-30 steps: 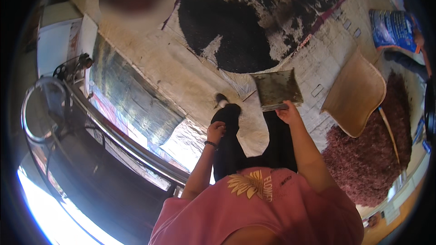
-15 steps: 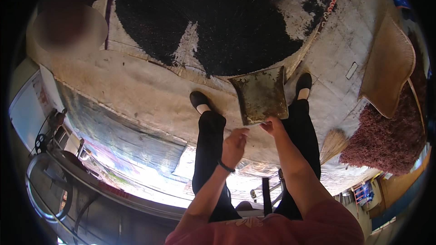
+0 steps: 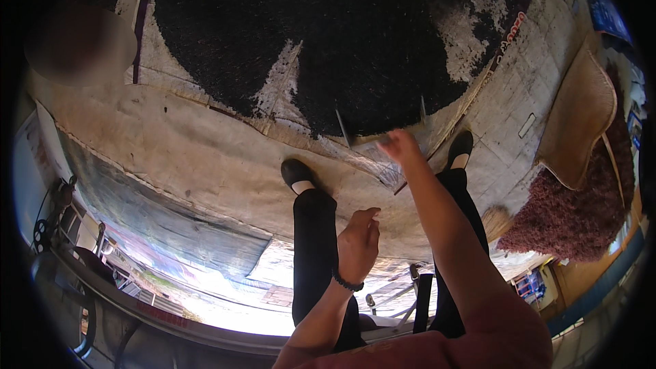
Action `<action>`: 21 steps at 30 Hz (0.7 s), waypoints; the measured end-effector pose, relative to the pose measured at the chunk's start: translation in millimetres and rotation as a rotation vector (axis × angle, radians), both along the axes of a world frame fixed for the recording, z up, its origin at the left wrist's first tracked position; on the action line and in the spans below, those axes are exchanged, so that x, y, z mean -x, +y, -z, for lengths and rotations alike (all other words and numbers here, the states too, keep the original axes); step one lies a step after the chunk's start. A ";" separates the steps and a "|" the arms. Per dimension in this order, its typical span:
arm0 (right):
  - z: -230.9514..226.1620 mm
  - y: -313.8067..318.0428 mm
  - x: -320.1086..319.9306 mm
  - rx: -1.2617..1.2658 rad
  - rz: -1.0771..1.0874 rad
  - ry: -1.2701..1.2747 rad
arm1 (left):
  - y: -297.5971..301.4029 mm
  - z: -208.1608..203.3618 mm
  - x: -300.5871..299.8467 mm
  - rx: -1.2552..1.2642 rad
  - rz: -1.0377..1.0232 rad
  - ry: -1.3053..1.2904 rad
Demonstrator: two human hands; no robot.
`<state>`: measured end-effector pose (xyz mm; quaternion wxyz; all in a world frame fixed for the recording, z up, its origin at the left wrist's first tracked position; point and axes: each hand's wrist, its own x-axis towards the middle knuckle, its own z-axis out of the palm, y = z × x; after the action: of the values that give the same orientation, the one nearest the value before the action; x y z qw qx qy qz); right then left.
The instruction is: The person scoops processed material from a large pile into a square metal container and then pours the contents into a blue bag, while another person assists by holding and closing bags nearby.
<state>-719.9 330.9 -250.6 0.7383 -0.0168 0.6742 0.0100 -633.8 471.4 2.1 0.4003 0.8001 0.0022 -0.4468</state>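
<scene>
The right hand (image 3: 398, 146) is gripping the near edge of a metal scoop (image 3: 343, 128), which is pointing forward into the black granular heap (image 3: 369, 55); the left hand (image 3: 358, 244) is hanging loose, empty, farther back.

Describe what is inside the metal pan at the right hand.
Loose black material shows between the side walls of the metal pan; the bottom beneath it is covered, so unseen.

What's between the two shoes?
Head view: between left shoe and right shoe come the right hand, at the near edge of the scoop, and pale sheeting on the ground.
</scene>
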 end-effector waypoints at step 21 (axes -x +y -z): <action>22.0 -29.1 -89.1 0.215 -0.231 -0.093 | 0.8 5.4 -16.3 0.037 -0.054 -0.005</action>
<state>-630.8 301.8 -272.6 0.7566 -0.1734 0.6301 0.0220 -617.4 472.2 -3.4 0.4270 0.7932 0.0148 -0.4339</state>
